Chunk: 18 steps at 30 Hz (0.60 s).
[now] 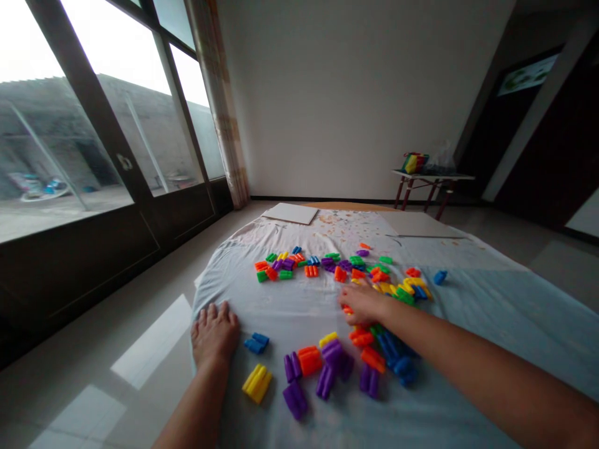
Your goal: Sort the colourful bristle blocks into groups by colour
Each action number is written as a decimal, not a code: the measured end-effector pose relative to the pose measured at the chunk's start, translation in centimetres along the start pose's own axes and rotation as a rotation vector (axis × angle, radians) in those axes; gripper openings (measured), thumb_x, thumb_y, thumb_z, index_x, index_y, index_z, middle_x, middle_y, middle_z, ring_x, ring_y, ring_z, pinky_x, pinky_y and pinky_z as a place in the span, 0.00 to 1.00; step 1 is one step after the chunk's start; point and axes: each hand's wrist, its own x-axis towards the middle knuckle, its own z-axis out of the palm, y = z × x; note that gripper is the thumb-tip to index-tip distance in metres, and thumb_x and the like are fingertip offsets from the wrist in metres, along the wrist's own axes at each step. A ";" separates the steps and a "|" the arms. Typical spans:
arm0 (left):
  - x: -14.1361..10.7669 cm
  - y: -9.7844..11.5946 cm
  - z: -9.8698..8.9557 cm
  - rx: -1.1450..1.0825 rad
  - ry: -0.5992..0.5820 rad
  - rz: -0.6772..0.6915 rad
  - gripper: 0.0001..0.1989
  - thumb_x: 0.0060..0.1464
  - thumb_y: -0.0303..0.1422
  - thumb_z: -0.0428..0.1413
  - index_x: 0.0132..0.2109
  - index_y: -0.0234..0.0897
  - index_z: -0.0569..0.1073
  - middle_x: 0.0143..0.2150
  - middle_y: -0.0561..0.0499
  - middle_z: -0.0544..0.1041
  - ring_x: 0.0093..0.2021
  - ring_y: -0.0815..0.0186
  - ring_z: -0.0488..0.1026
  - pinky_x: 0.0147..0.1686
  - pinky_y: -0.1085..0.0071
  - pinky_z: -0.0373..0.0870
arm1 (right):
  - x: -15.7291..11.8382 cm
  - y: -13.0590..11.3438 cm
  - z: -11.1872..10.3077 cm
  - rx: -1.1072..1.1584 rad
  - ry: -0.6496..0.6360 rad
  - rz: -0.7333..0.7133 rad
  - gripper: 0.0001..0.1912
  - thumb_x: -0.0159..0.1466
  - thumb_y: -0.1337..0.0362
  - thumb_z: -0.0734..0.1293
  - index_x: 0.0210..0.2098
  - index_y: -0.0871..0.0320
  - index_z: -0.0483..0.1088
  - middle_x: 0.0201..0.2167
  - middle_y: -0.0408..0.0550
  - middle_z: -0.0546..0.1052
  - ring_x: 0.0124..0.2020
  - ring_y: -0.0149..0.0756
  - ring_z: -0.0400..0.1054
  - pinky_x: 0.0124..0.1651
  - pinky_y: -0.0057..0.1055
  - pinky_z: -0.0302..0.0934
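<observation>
Colourful ribbed plastic building blocks lie scattered over a cloth-covered table (271,318). My left hand (215,332) rests flat near the table's left edge, fingers spread and holding nothing. Closest to it are a blue block (256,343) and a yellow block (257,383). My right hand (362,304) reaches into the blocks at centre right, its fingers curled downward. An orange block (347,309) shows just under those fingers; whether they grip it is hidden. Orange blocks (361,337) and a heap of blue blocks (395,355) lie below my right hand and forearm.
Purple blocks (294,399) lie towards the front. A band of mixed blocks (285,263) crosses the middle, and a single blue block (440,277) lies at the right. Two flat boards, one pale (292,213) and one greyish (423,224), lie at the far side.
</observation>
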 end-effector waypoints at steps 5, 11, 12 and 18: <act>0.1 0.1 0.2 0.005 0.005 -0.007 0.28 0.58 0.40 0.32 0.62 0.37 0.58 0.65 0.44 0.56 0.65 0.56 0.49 0.62 0.58 0.45 | -0.7 0.6 -1.1 0.003 0.021 0.132 0.16 0.52 0.65 0.68 0.41 0.58 0.74 0.46 0.58 0.73 0.55 0.53 0.58 0.57 0.50 0.45; 0.2 -0.2 0.5 0.019 0.019 0.011 0.28 0.58 0.40 0.33 0.62 0.37 0.58 0.65 0.43 0.57 0.65 0.56 0.50 0.61 0.59 0.45 | 3.4 -14.9 -1.6 0.386 0.151 -0.395 0.33 0.55 0.44 0.64 0.56 0.52 0.62 0.58 0.55 0.63 0.58 0.48 0.57 0.55 0.47 0.54; 0.2 -0.3 0.5 0.020 0.020 0.014 0.28 0.58 0.40 0.33 0.62 0.37 0.58 0.65 0.43 0.57 0.65 0.56 0.50 0.61 0.59 0.45 | 3.7 -16.9 -1.3 0.388 0.126 -0.429 0.33 0.54 0.43 0.63 0.56 0.51 0.62 0.59 0.55 0.62 0.58 0.49 0.56 0.55 0.49 0.55; 0.2 -0.3 0.1 0.008 0.019 0.020 0.28 0.58 0.40 0.33 0.62 0.38 0.59 0.65 0.43 0.57 0.64 0.56 0.51 0.61 0.58 0.47 | 0.7 -15.8 1.1 0.191 0.143 -0.466 0.23 0.58 0.48 0.62 0.48 0.53 0.68 0.53 0.55 0.68 0.54 0.50 0.59 0.56 0.57 0.49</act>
